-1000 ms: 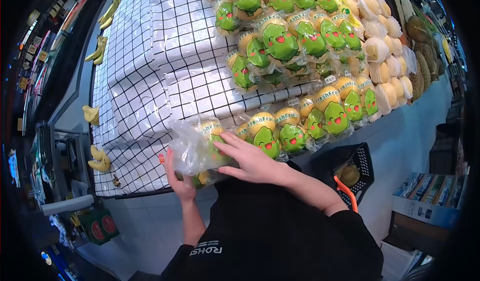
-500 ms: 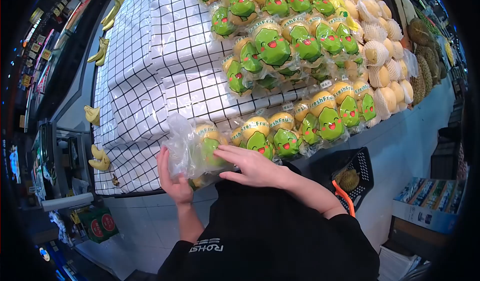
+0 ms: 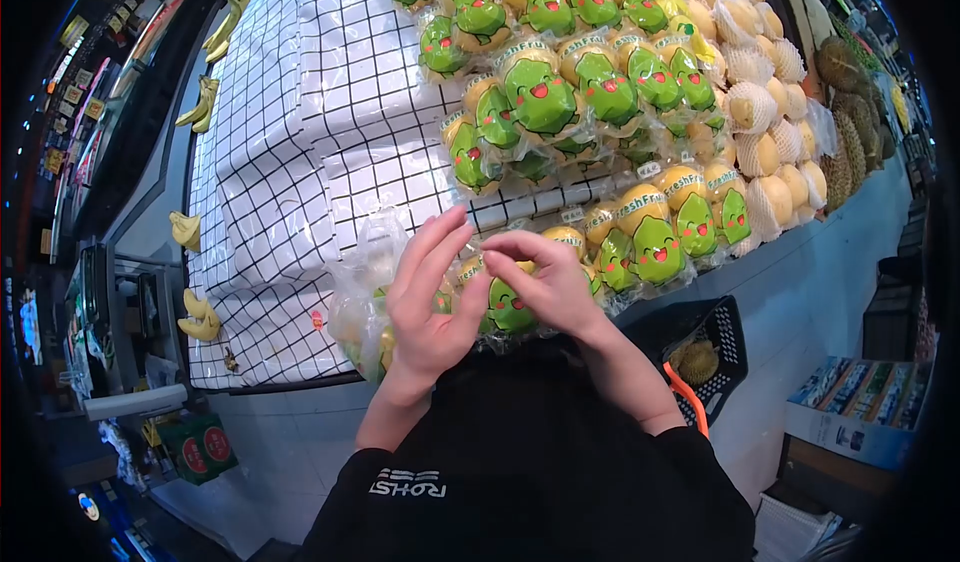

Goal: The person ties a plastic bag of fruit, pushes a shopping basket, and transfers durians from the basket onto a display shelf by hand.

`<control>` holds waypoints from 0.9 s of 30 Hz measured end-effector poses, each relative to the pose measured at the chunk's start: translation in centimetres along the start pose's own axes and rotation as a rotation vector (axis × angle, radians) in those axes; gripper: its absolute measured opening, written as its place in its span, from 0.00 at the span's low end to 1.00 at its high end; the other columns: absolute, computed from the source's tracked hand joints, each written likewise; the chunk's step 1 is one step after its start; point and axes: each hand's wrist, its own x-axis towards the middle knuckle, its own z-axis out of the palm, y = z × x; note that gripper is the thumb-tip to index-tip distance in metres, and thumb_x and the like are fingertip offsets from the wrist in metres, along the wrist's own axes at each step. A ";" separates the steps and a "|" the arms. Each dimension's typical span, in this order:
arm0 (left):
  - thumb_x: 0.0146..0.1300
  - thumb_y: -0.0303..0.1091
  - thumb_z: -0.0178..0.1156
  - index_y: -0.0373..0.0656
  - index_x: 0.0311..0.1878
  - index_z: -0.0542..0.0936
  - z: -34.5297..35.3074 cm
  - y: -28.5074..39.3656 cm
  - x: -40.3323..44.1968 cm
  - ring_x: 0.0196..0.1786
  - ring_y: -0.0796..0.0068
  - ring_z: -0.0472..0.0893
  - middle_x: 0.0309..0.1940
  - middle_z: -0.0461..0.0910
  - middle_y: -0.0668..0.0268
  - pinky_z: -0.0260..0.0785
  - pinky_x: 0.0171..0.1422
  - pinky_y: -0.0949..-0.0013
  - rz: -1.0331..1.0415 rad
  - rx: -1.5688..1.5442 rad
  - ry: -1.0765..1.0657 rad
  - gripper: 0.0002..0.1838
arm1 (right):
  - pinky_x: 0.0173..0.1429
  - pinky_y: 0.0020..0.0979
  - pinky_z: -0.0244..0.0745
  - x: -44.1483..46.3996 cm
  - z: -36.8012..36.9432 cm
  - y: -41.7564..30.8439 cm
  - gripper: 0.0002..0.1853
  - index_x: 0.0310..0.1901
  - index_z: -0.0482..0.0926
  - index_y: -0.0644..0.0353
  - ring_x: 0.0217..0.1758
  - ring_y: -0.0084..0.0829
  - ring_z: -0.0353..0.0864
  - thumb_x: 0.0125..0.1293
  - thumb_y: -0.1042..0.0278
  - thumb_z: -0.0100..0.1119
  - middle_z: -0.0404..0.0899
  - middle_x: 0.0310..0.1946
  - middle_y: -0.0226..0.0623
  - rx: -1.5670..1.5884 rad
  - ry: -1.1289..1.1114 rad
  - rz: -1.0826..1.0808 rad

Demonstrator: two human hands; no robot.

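Observation:
My left hand [image 3: 432,307] is raised over the front row, fingers stretched up and thumb apart, holding nothing. Close beside it is my right hand [image 3: 548,280], its thumb and fingertips pinched together near the left fingers; whatever is between them is too small to make out. Under and between the hands lies a bagged yellow fruit [image 3: 507,307] in clear plastic printed with a green cartoon. Left of my left hand, a loose clear bag [image 3: 362,307] with fruit low inside rests at the display's front edge, partly hidden by the hand.
Stacked bagged fruits [image 3: 540,92] cover the display's back, beside fruits in foam nets [image 3: 750,107]. Checked cloth [image 3: 270,182] covers the stepped left side, with bananas [image 3: 200,317] along its edge. A black basket [image 3: 725,337] holding a durian [image 3: 694,360] stands to the right.
Both hands have lifted off the left-hand bag. My left hand has moved right and up, and my right hand has moved up and slightly right, its fingers now pinched. The bag has shifted slightly left.

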 end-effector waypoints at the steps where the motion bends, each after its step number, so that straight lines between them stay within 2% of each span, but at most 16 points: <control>1: 0.61 0.31 0.61 0.32 0.58 0.75 1.2 0.0 0.7 0.61 0.53 0.76 0.59 0.74 0.47 0.62 0.70 0.52 -0.103 -0.039 -0.020 0.22 | 0.40 0.25 0.75 0.3 -0.7 0.1 0.10 0.43 0.81 0.67 0.35 0.21 0.81 0.67 0.68 0.61 0.83 0.31 0.33 0.085 0.066 0.036; 3: 0.61 0.32 0.63 0.33 0.59 0.75 3.2 -0.7 1.8 0.61 0.55 0.76 0.60 0.74 0.48 0.63 0.69 0.56 -0.199 -0.084 -0.040 0.24 | 0.39 0.19 0.72 0.8 -2.3 0.3 0.08 0.40 0.81 0.66 0.33 0.13 0.76 0.69 0.69 0.60 0.80 0.29 0.26 0.201 0.164 0.061; 5: 0.62 0.34 0.64 0.34 0.61 0.73 4.9 -1.8 2.5 0.64 0.55 0.74 0.62 0.73 0.48 0.63 0.69 0.59 -0.369 -0.267 -0.007 0.26 | 0.41 0.19 0.72 1.0 -3.3 0.3 0.09 0.42 0.80 0.67 0.35 0.14 0.77 0.70 0.69 0.59 0.80 0.31 0.27 0.237 0.164 0.033; 8: 0.62 0.34 0.64 0.34 0.63 0.72 6.6 -3.2 5.1 0.66 0.56 0.72 0.64 0.71 0.48 0.63 0.68 0.59 -0.469 -0.335 0.033 0.27 | 0.44 0.20 0.74 1.4 -3.5 0.4 0.09 0.46 0.79 0.67 0.38 0.16 0.78 0.70 0.70 0.57 0.81 0.35 0.28 0.288 0.161 0.065; 10: 0.62 0.37 0.64 0.35 0.65 0.70 7.2 -4.1 6.3 0.67 0.51 0.70 0.65 0.68 0.45 0.63 0.69 0.58 -0.415 -0.260 0.006 0.30 | 0.46 0.21 0.75 1.7 -3.5 0.6 0.10 0.49 0.78 0.67 0.39 0.17 0.79 0.71 0.71 0.56 0.81 0.37 0.29 0.345 0.165 0.102; 12: 0.64 0.36 0.63 0.36 0.68 0.66 7.3 -3.9 7.1 0.70 0.56 0.67 0.65 0.69 0.47 0.58 0.73 0.60 -0.271 -0.044 -0.169 0.32 | 0.48 0.22 0.76 2.2 -4.1 0.9 0.13 0.54 0.75 0.67 0.43 0.20 0.81 0.71 0.73 0.55 0.81 0.44 0.32 0.392 0.182 0.112; 13: 0.63 0.38 0.63 0.36 0.68 0.67 7.4 -3.9 7.0 0.72 0.51 0.64 0.68 0.65 0.43 0.56 0.73 0.60 -0.229 0.024 -0.247 0.32 | 0.49 0.23 0.76 2.5 -4.3 1.2 0.15 0.57 0.74 0.67 0.46 0.20 0.81 0.71 0.74 0.54 0.80 0.47 0.34 0.424 0.220 0.070; 16: 0.63 0.37 0.63 0.37 0.66 0.69 6.2 -3.9 6.8 0.73 0.50 0.63 0.68 0.64 0.41 0.56 0.74 0.59 -0.257 -0.022 -0.339 0.30 | 0.52 0.24 0.76 2.9 -4.3 1.7 0.14 0.56 0.74 0.67 0.48 0.21 0.80 0.71 0.75 0.54 0.80 0.47 0.33 0.425 0.181 0.079; 18: 0.63 0.37 0.62 0.37 0.65 0.71 4.1 -2.9 6.2 0.71 0.53 0.66 0.66 0.67 0.42 0.58 0.73 0.60 -0.296 -0.017 -0.299 0.29 | 0.53 0.24 0.76 2.6 -3.1 1.7 0.14 0.55 0.75 0.67 0.47 0.21 0.80 0.70 0.74 0.55 0.81 0.46 0.33 0.435 0.043 0.114; 19: 0.63 0.36 0.61 0.35 0.65 0.71 2.3 -1.8 6.0 0.69 0.52 0.68 0.65 0.69 0.42 0.59 0.72 0.59 -0.241 -0.039 -0.228 0.28 | 0.53 0.25 0.76 2.3 -2.3 1.9 0.14 0.54 0.77 0.67 0.47 0.19 0.79 0.69 0.73 0.58 0.81 0.45 0.33 0.310 -0.030 0.123; 20: 0.64 0.34 0.60 0.33 0.64 0.71 0.7 -1.2 5.0 0.68 0.52 0.71 0.63 0.71 0.42 0.60 0.71 0.59 -0.192 -0.060 -0.162 0.27 | 0.53 0.27 0.76 2.1 -1.4 2.0 0.19 0.55 0.76 0.69 0.47 0.24 0.81 0.66 0.68 0.62 0.82 0.45 0.38 0.225 -0.107 0.136; 22: 0.63 0.37 0.63 0.31 0.62 0.72 -2.7 -1.3 1.5 0.62 0.51 0.76 0.62 0.71 0.41 0.67 0.66 0.58 -0.106 -0.055 0.056 0.28 | 0.53 0.29 0.76 1.8 0.1 2.4 0.23 0.55 0.76 0.70 0.48 0.35 0.83 0.63 0.64 0.65 0.82 0.46 0.46 -0.113 -0.238 -0.016; 23: 0.64 0.37 0.61 0.29 0.61 0.72 -4.1 -1.1 -0.2 0.62 0.50 0.76 0.61 0.71 0.41 0.68 0.66 0.56 -0.112 -0.054 0.204 0.26 | 0.58 0.35 0.74 1.7 0.3 1.5 0.28 0.57 0.73 0.71 0.54 0.46 0.80 0.61 0.59 0.66 0.79 0.51 0.53 -0.157 -0.335 0.038; 24: 0.66 0.37 0.59 0.28 0.60 0.72 -5.4 -1.0 -1.8 0.61 0.49 0.75 0.61 0.71 0.41 0.68 0.66 0.54 -0.115 -0.052 0.355 0.25 | 0.58 0.35 0.74 1.5 0.9 1.8 0.28 0.57 0.73 0.71 0.54 0.46 0.80 0.61 0.59 0.66 0.79 0.51 0.53 -0.146 -0.349 0.049; 26: 0.71 0.42 0.52 0.23 0.62 0.68 -7.8 -1.8 -5.0 0.62 0.49 0.74 0.62 0.71 0.42 0.64 0.69 0.52 -0.124 0.198 0.468 0.29 | 0.65 0.37 0.68 1.3 2.0 2.2 0.35 0.65 0.68 0.68 0.62 0.46 0.74 0.61 0.58 0.67 0.73 0.60 0.52 -0.378 -0.423 -0.112; 27: 0.70 0.43 0.55 0.25 0.63 0.67 -8.5 -2.4 -6.7 0.63 0.47 0.73 0.63 0.69 0.40 0.64 0.69 0.51 -0.130 0.256 0.531 0.30 | 0.70 0.43 0.62 1.4 2.4 2.3 0.43 0.66 0.61 0.73 0.70 0.51 0.65 0.59 0.51 0.67 0.65 0.65 0.58 -0.374 -0.511 -0.090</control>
